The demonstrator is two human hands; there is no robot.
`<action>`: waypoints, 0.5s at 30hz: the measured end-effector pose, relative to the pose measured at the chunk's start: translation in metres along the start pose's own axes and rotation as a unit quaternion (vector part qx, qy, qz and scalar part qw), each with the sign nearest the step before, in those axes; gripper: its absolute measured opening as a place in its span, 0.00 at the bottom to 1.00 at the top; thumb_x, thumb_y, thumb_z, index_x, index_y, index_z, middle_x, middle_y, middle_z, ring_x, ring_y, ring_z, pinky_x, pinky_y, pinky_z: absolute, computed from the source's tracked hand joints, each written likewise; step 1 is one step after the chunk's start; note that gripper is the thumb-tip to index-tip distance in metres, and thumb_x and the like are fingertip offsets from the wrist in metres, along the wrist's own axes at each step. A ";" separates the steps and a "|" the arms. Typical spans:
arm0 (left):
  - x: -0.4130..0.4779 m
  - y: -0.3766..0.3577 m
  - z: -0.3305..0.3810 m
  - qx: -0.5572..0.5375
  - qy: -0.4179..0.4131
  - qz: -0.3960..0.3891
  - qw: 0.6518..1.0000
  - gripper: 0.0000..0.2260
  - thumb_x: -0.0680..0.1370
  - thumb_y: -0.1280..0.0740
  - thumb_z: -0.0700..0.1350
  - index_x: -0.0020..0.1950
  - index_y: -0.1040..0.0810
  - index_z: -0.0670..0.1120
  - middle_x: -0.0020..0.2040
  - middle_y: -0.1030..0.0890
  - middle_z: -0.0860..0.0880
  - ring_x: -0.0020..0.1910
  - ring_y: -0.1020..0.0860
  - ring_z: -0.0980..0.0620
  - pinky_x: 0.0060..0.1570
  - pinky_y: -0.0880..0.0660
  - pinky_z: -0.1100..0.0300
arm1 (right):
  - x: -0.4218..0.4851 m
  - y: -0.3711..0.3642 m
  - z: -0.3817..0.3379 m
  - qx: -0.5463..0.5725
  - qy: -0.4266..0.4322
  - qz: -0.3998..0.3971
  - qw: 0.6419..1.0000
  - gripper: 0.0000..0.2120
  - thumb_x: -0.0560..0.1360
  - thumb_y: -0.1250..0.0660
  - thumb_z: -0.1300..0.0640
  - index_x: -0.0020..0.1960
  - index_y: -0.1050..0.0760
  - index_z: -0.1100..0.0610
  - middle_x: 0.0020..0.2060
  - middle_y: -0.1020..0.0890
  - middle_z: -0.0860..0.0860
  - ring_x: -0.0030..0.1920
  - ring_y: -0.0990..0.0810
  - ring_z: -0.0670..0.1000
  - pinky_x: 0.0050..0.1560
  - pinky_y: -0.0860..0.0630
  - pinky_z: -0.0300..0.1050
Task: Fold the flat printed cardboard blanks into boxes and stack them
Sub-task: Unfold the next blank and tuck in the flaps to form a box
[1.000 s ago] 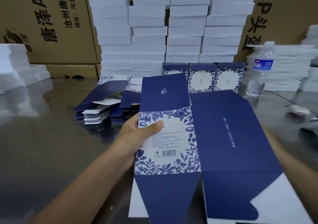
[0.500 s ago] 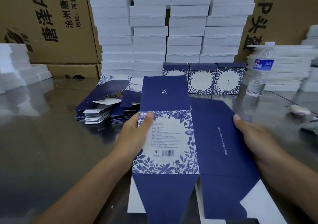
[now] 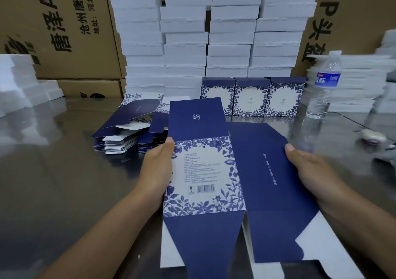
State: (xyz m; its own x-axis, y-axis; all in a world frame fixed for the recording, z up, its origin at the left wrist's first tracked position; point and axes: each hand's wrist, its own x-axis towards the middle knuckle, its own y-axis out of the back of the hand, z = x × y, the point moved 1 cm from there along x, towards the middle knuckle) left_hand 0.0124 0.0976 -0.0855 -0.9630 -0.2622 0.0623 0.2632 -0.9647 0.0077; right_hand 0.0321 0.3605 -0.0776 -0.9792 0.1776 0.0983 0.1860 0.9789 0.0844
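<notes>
Head view: left hand (image 3: 157, 171) and right hand (image 3: 308, 167) each pinch an opposite edge of the blank (image 3: 205, 165); an uneven squeeze could crease it off its scores

Water bottle (image 3: 321, 86) stands upper right on the shiny worktop (image 3: 53, 182); white blocks (image 3: 184, 43) (stacked high) upper centre; brown cartons (image 3: 64, 32) upper left.

Bare counter (image 3: 55, 182) lay wide on the left, room for hands to sweep through. The held blank (image 3: 203, 171) filled the middle. Beyond it the pile of flat blanks (image 3: 126, 128), three folded boxes (image 3: 250, 99) and a water bottle (image 3: 322, 88) barred the way, foam stacks (image 3: 184, 43) walling the back.
</notes>
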 end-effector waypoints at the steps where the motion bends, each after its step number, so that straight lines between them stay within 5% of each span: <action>1: 0.000 -0.001 -0.001 0.001 0.001 -0.016 1.000 0.19 0.81 0.43 0.55 0.38 0.22 0.48 0.25 0.20 0.57 0.22 0.24 0.59 0.26 0.31 0.69 | 0.000 0.001 -0.001 -0.002 0.003 0.010 1.000 0.21 0.79 0.41 0.47 0.33 0.16 0.47 0.33 0.15 0.49 0.32 0.17 0.48 0.39 0.21 0.45; 4: 0.000 -0.004 -0.002 0.024 -0.002 -0.028 0.999 0.19 0.80 0.43 0.59 0.38 0.22 0.50 0.25 0.24 0.60 0.22 0.26 0.63 0.27 0.29 0.70 | 0.001 0.006 -0.001 -0.002 0.009 0.034 0.999 0.23 0.79 0.41 0.47 0.30 0.17 0.47 0.29 0.16 0.47 0.28 0.18 0.45 0.27 0.23 0.37; 6: -0.001 -0.006 -0.003 0.057 -0.018 -0.046 0.997 0.19 0.80 0.44 0.58 0.38 0.21 0.50 0.26 0.25 0.58 0.24 0.28 0.64 0.27 0.31 0.72 | 0.000 0.008 -0.001 0.005 0.002 0.046 0.999 0.23 0.79 0.41 0.46 0.30 0.17 0.49 0.30 0.16 0.48 0.28 0.18 0.46 0.30 0.21 0.40; 9: -0.003 -0.006 -0.004 0.086 -0.043 -0.063 0.993 0.18 0.82 0.45 0.54 0.47 0.20 0.46 0.44 0.15 0.49 0.42 0.21 0.54 0.46 0.28 0.62 | 0.004 0.005 0.000 0.014 -0.001 0.058 0.998 0.23 0.79 0.41 0.46 0.30 0.17 0.49 0.30 0.16 0.46 0.29 0.18 0.46 0.41 0.22 0.45; 12: -0.002 -0.003 -0.001 0.066 -0.050 -0.033 0.996 0.17 0.82 0.45 0.53 0.48 0.20 0.46 0.48 0.16 0.48 0.51 0.19 0.48 0.58 0.26 0.52 | 0.005 0.001 0.000 0.031 0.015 0.042 0.999 0.22 0.78 0.40 0.45 0.28 0.19 0.40 0.28 0.17 0.42 0.28 0.19 0.42 0.35 0.26 0.41; 15: 0.001 0.001 -0.001 0.011 -0.031 -0.020 0.999 0.16 0.83 0.45 0.51 0.42 0.21 0.52 0.37 0.16 0.59 0.41 0.18 0.58 0.42 0.23 0.63 | 0.005 -0.003 0.000 0.029 0.028 0.016 0.999 0.21 0.78 0.39 0.47 0.29 0.18 0.41 0.30 0.16 0.43 0.30 0.18 0.42 0.29 0.23 0.37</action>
State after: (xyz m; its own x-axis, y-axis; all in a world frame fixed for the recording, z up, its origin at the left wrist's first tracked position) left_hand 0.0115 0.0964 -0.0862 -0.9678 -0.2199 0.1223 0.2255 -0.9737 0.0335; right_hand 0.0262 0.3581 -0.0779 -0.9664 0.2052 0.1549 0.2111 0.9772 0.0226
